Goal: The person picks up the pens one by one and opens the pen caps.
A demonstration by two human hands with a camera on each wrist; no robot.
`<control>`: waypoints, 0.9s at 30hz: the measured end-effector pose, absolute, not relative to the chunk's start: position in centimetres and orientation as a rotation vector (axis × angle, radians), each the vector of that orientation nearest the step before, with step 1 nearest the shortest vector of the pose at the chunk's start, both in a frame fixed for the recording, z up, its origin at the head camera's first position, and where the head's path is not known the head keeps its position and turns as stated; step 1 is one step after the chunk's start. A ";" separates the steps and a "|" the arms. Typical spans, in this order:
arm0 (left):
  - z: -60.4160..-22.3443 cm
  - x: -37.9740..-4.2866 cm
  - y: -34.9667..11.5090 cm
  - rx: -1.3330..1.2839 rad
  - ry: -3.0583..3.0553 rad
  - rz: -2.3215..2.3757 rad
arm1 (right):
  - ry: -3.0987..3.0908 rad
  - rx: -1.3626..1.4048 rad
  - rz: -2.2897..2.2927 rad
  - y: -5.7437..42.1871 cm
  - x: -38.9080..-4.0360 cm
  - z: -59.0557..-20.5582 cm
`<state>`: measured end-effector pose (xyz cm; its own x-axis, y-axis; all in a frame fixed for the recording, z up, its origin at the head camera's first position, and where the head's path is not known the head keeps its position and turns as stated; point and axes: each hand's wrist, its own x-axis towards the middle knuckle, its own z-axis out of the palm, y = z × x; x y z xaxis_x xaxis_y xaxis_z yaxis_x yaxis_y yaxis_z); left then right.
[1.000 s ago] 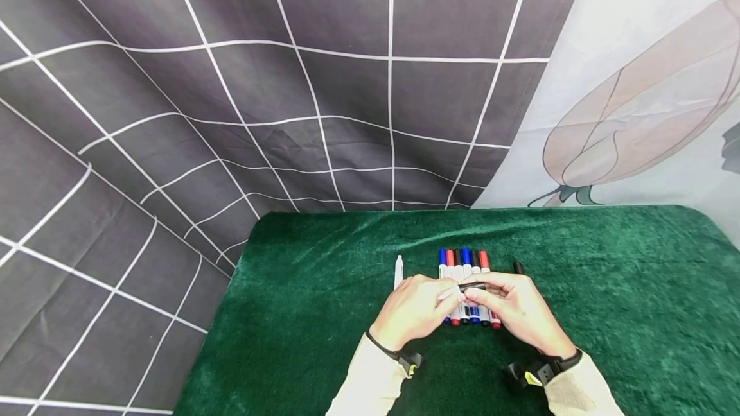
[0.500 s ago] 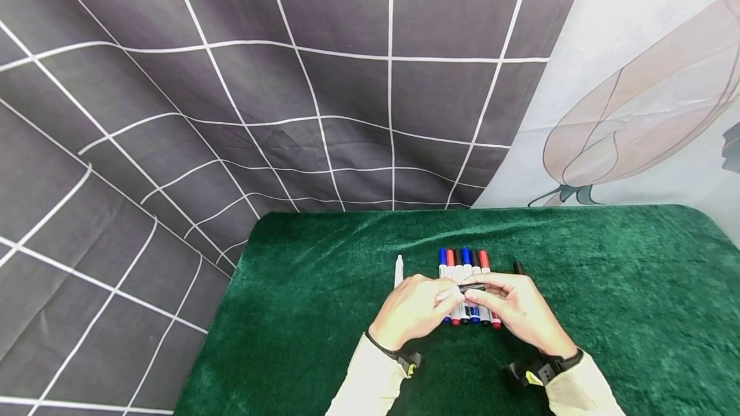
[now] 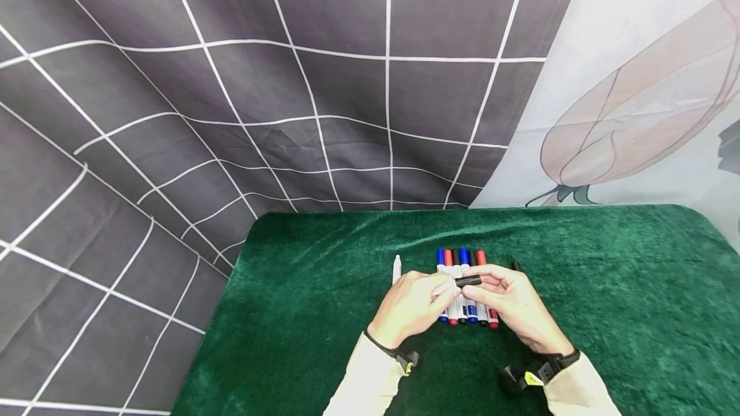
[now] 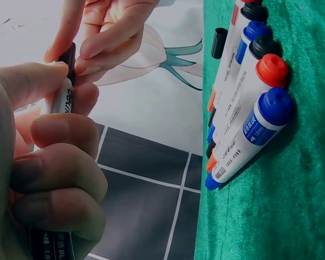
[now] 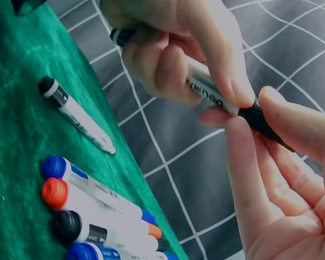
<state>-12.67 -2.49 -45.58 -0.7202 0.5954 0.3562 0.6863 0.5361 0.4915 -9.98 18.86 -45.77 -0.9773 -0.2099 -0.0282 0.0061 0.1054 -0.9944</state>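
My left hand (image 3: 407,307) grips a white marker (image 5: 206,86) with black ends, its fingers curled round the barrel. The marker's black cap (image 3: 468,280) points toward my right hand (image 3: 509,300). My right thumb and forefinger stand either side of this cap, fingertips right at it and spread, with the cap in full view between them. Under the hands lies a row of several capped markers (image 3: 472,313), blue, red and black, side by side. Left of the row an uncapped white marker (image 5: 78,116) with a black end lies apart, partly behind my left hand in the head view.
A loose black cap (image 4: 219,43) sits on the green cloth (image 3: 624,275) to the right of the row. Behind the table hang a grey cloth (image 3: 347,88) with white grid lines and a pale printed cloth (image 3: 636,114).
My right fingers have spread from the cap of the held marker, which now shows more fully. Both hands have shifted slightly; the row lies as before.
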 end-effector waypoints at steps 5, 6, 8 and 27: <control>-45.7 -12.8 -2.5 -1.089 -2.616 -0.953 | 2.226 -0.210 -2.020 18.6 -10.0 -45.9; -45.8 -12.8 -2.5 -1.086 -2.608 -0.947 | 2.228 -0.209 -2.028 18.6 -10.0 -45.9; -45.9 -12.9 -2.5 -1.083 -2.597 -0.930 | 2.214 -0.191 -2.051 18.6 -10.0 -45.9; -45.9 -13.2 -3.4 -0.875 -2.666 -0.864 | 2.134 -0.163 -2.332 19.2 -10.4 -46.2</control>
<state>-13.20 -3.37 -45.93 -0.8032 0.4755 0.3588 0.5955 0.6528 0.4682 -10.36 19.18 -46.21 -0.9944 -0.0520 0.0918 -0.0868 -0.0909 -0.9921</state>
